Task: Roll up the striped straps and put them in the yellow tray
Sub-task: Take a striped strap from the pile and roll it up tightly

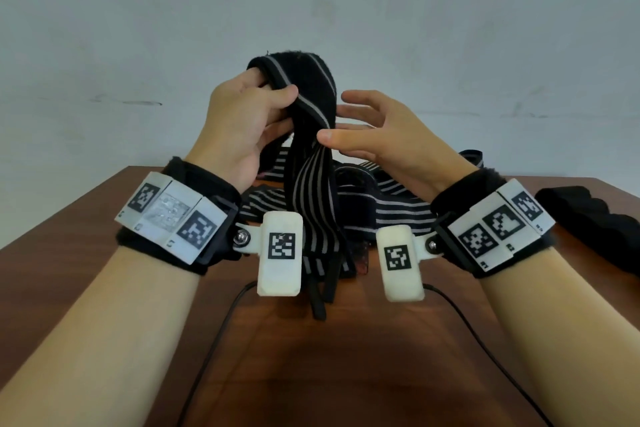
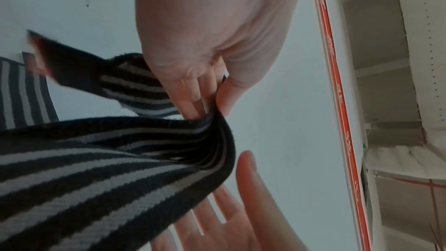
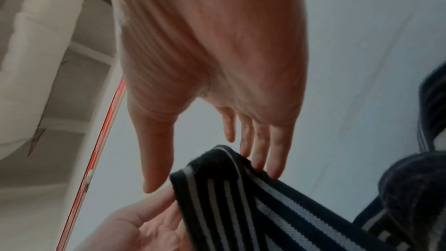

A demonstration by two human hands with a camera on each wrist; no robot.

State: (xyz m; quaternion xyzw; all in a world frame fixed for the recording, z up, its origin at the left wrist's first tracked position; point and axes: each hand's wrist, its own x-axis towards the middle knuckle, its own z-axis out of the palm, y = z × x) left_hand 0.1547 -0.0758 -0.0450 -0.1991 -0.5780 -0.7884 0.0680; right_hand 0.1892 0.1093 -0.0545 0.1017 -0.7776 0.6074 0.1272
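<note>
Up above the bench (image 1: 104, 288): left hand (image 1: 239, 125) raised, grip pinching 1 striped strap (image 1: 311, 114) at its folded top between thumb and fingers, long tail hanging to the strap pile (image 1: 388, 208) on the wood. Right hand (image 1: 384, 139) just beside, grip released, fingers straight, fingertips (image 3: 275, 171) touching the strap's edge. Yellow tray out of sight.

Left hand (image 1: 242, 121) raised, fingers pinched; right hand (image 1: 377, 135) spread.

Brown wooden table (image 1: 346, 374), black cables (image 1: 214, 329)
</note>
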